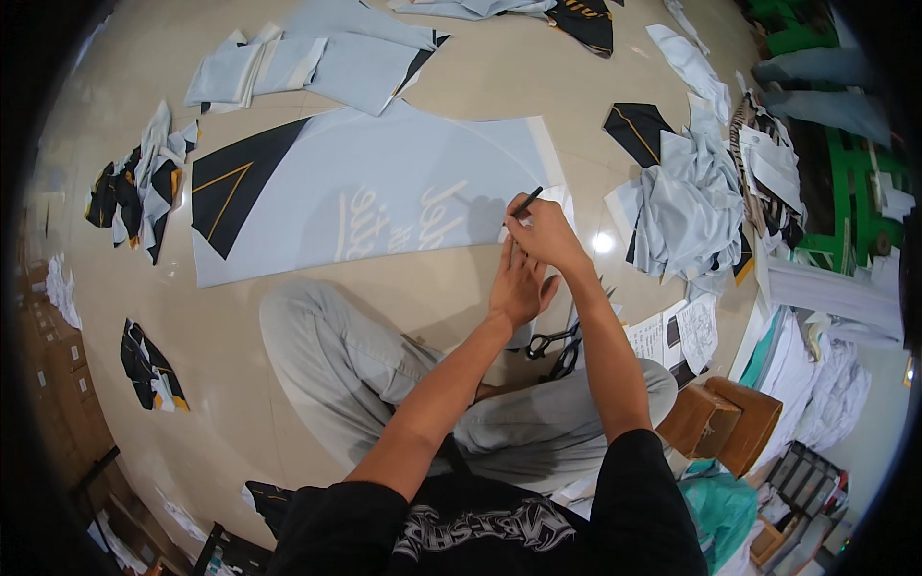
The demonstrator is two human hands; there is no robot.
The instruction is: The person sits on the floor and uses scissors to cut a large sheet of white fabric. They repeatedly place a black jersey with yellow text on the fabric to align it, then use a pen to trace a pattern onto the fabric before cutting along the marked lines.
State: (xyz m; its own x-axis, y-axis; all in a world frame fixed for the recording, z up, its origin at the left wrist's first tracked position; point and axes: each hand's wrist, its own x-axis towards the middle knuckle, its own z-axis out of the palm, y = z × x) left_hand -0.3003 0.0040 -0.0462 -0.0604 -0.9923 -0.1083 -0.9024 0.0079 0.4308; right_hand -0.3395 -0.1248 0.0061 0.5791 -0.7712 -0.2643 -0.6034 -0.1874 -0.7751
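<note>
A wide light-blue fabric piece [317, 182] with a black, yellow-lined corner lies spread on the floor before my crossed legs. My right hand [547, 235] is closed around a slim black pen [527, 200], held over the fabric's right end. Partly under that hand shows a white piece [561, 200]; whether it is paper or cloth I cannot tell. My left hand [521, 290] rests at the fabric's near edge, fingers stretched forward, their tips close under the right hand. Black-handled scissors [555, 349] lie on the floor by my right forearm.
Crumpled light-blue cloth [687, 206] is heaped to the right, near printed sheets [672, 333] and a brown box [718, 422]. Folded panels [317, 62] lie beyond the fabric, and dark scraps [139, 187] to the left. A green rack [845, 192] stands far right.
</note>
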